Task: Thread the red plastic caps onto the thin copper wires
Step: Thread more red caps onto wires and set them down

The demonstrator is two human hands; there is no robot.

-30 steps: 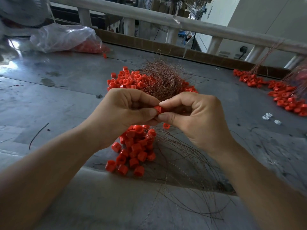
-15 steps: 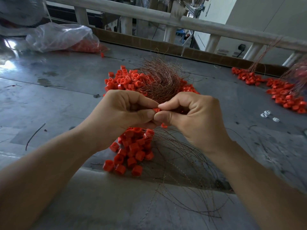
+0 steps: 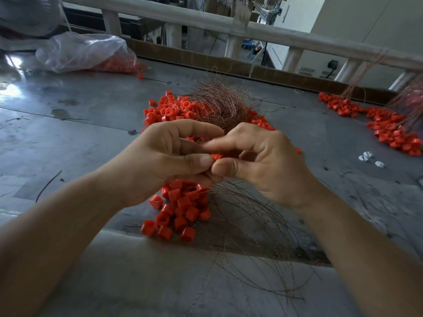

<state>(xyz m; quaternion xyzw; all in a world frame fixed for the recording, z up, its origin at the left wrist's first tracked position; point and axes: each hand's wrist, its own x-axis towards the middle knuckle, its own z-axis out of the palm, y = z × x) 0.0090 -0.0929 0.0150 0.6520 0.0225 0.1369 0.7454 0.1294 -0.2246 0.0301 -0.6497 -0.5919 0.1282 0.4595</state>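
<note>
We see left hand (image 3: 160,161) and right hand (image 3: 265,165) pinching one cap (image 3: 216,156) between thumbs above the bench (image 3: 91,138); we judge the thin wires (image 3: 256,227) below could snag, or the cap slip free

1. This is looking like a small factory or assembly workshop.
2. A scuffed, stained sheet-metal workbench (image 3: 68,133) is stretching across the view.
3. Red plastic caps (image 3: 180,209) are lying on it in loose heaps, with more showing inside a clear plastic bag (image 3: 84,51) at far left.
4. Tangled thin copper wires (image 3: 219,104) are sitting among the heaps.
5. A second heap (image 3: 389,126) is lying well apart at right.
6. A pale rail (image 3: 206,20) is running behind the bench.
</note>
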